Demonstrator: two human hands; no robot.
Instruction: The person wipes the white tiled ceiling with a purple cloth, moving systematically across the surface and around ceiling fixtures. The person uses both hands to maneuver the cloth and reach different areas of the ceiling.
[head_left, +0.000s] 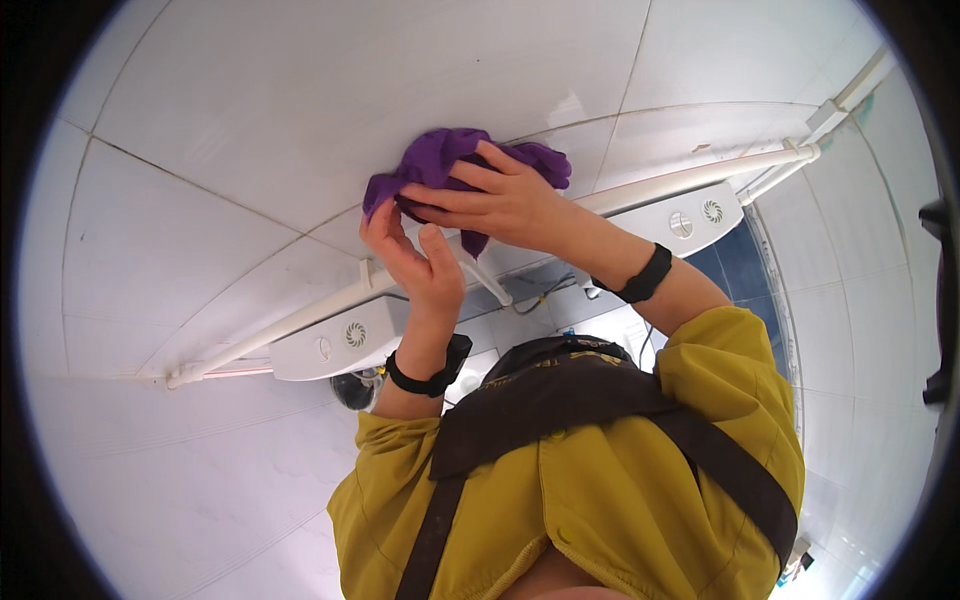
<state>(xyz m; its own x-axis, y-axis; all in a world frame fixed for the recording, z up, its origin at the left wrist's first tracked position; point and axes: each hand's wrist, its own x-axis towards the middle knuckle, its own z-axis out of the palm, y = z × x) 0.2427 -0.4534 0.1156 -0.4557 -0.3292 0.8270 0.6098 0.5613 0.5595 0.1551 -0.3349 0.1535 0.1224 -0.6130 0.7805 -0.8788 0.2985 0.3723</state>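
Observation:
A crumpled purple cloth (442, 157) lies against the white tiled wall (360, 97) in front of me. My right hand (502, 195) is spread over the cloth, its fingers pressing it to the tiles. At the cloth's left end is my left hand (420, 259), its fingertips tucked against the fabric and partly covered by it. The left thumb stands apart from the cloth. One corner of the fabric hangs below my right fingers, close to a white pipe (300, 311).
Below the hands, the white pipe runs along the wall. Two white plastic cisterns with round buttons, a left one (334, 341) and a right one (694, 214), hang under it. A thinner white branch pipe (489, 283) drops between them. Blue tiles (739, 255) show at lower right.

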